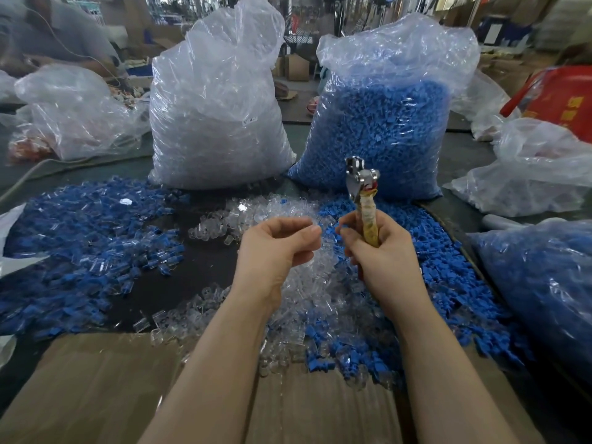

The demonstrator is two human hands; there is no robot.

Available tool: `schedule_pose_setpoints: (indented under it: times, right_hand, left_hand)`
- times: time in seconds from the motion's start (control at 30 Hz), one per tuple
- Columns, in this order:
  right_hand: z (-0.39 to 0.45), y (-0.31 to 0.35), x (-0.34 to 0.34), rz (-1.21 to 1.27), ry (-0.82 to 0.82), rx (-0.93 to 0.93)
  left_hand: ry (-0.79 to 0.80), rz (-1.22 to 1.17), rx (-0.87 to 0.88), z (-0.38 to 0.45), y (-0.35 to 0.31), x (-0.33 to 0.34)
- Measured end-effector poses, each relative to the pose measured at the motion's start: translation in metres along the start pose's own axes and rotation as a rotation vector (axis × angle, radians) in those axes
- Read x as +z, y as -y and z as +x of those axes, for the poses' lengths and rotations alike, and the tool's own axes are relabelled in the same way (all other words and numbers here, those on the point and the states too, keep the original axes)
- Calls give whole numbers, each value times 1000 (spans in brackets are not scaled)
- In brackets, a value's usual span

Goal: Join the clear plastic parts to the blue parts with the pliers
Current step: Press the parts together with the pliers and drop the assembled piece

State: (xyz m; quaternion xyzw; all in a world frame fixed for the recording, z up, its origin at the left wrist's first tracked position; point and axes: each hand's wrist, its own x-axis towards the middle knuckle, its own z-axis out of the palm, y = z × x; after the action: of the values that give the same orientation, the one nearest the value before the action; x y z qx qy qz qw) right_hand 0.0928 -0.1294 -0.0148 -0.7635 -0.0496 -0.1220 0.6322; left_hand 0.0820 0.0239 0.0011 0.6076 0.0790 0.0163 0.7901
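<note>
My right hand [381,251] gripping upright pliers [362,187] at frame centre, my left hand [275,248] beside it with fingers curled, seemingly pinching something small I cannot make out, loose clear plastic parts [307,302] beneath, blue parts [455,277] heaped right, two tall bags behind, clear-filled bag [217,107] left, blue-filled bag [384,123] right.

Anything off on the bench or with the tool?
Only the pliers in the right hand: the handle is wrapped in worn yellowish tape, red near the head. Loose clear parts and blue parts overlap where the heaps meet.
</note>
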Motion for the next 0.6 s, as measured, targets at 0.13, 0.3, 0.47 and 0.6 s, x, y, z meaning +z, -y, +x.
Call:
schedule_pose_setpoints:
  times: [0.13,0.3,0.47,0.6]
  right_hand:
    - [-1,3,2,16,39,-35]
    - [-3,3,5,71,72,-35]
    - [-3,2,4,85,102,-56]
    - [-3,2,4,121,85,-50]
  left_hand:
    - [4,-26,7,0,-1,1]
    - [33,187,140,-1,-1,3]
    - [64,411,227,-1,-1,2]
    - [87,435,221,-2,-1,3]
